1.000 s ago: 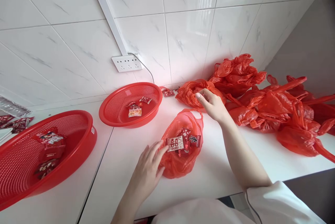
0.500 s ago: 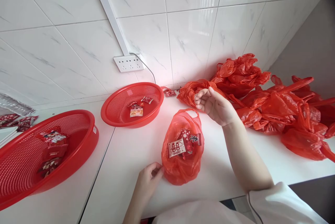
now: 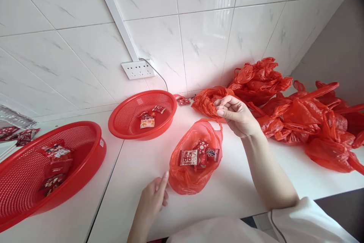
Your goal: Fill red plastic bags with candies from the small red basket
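Observation:
A thin red plastic bag (image 3: 187,176) lies open on the white counter (image 3: 136,167), with several small red and white snack packets (image 3: 199,155) inside. My left hand (image 3: 153,199) is at the bag's near left edge, fingers curled and thumb up, pinching the plastic. My right hand (image 3: 236,116) hovers at the bag's far handle (image 3: 217,122). Its fingers are curled in together, and whether they grip the handle is hidden.
A small red mesh basket (image 3: 125,121) with a few packets sits behind the bag. A large red basket (image 3: 85,171) with packets is at the left. A heap of red bags (image 3: 298,118) fills the right. A wall socket (image 3: 138,69) and loose packets (image 3: 183,101) are at the back.
My left hand drew back from the bag's mouth to its near edge and closed. My right hand turned and curled its fingers over the far handle. The bag shifted slightly left.

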A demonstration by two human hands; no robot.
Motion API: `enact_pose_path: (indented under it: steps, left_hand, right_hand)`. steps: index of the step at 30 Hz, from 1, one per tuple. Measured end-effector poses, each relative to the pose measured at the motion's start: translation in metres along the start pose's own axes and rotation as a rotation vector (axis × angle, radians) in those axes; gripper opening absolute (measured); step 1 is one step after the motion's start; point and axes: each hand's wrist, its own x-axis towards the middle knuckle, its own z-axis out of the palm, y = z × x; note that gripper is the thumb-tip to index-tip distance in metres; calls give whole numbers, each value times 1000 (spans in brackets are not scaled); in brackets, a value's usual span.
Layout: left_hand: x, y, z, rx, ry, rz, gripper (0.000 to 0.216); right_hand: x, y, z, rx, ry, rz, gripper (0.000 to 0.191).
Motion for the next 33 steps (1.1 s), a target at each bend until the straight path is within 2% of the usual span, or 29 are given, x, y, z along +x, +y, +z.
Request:
enact_pose_path:
  steps: [3,7,10,13,16,19,23,26,29,33]
  left_hand:
    - [-4,-1,12,-54,-192,-60,52]
    - [1,-1,23,-115,-225,-9,51]
    - [10,-1,20,-216,-115,69,50]
    - [18,-1,12,-431,46,97,51]
    - [23,0,4,-629,178,118,53]
    - [26,2,0,-671,290,168,52]
    - [27,3,3,-447,488,322,48]
    - [24,5,7,-184,574,404,48]
    - [17,12,11,38,645,493,51]
    - [3,29,19,301,733,684,47]
  right_hand:
    - [2,1,-5,-24,0,-3,25]
    - [2,0,-9,-42,-22,28,21]
    - [2,-2,-9,-9,-46,58,22]
    - [3,-2,-9,16,-29,66,21]
    - [6,1,-10,-37,11,-13,25]
    - [6,4,-12,-204,63,-113,25]
    - [5,5,-17,-583,153,-227,10]
    - [3,3,-19,-823,211,-257,15]
    - [2,-1,-19,-887,250,-162,25]
    - [-2,-9,-17,-924,204,-95,35]
